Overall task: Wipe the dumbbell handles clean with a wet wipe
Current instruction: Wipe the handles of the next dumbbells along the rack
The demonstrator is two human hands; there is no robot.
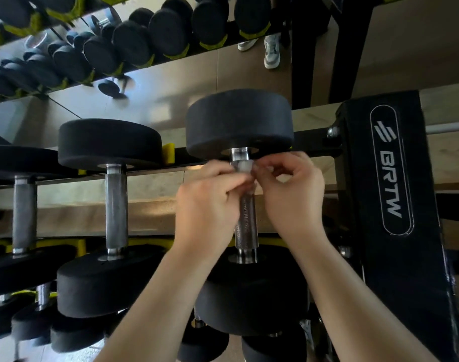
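Both hands are meeting at the far end of the dumbbell handle (246, 220), just below the upper black head (238, 121) of the rightmost dumbbell on the rack. The left hand (210, 202) is reaching in from the left with its fingers curled, and the right hand (293, 197) is mirroring it from the right. Between their fingertips they are pinching a small white wet wipe (243, 168) against the smooth steel collar at the top of the bar. The wipe is sitting bunched and largely covered by the fingers (how far it is wrapping round the bar cannot be told). Below the hands the knurled middle of the handle is showing bare, running down to the lower head (251, 304).

The dumbbell is lying across two rails with its heads resting in yellow cradles (168, 152). Just to its left a second dumbbell (116, 205) is sitting in the same way, and a third (24, 212) is lying further left again — both well apart from the hands. More black heads are crowding the tier underneath.

To the right the black end panel (395, 178) of the rack is standing close beside the right forearm, lettered BRTW in white. Behind the rack a mirror (144, 95) is reflecting rows of dumbbells and a pair of pale shoes (271, 50).
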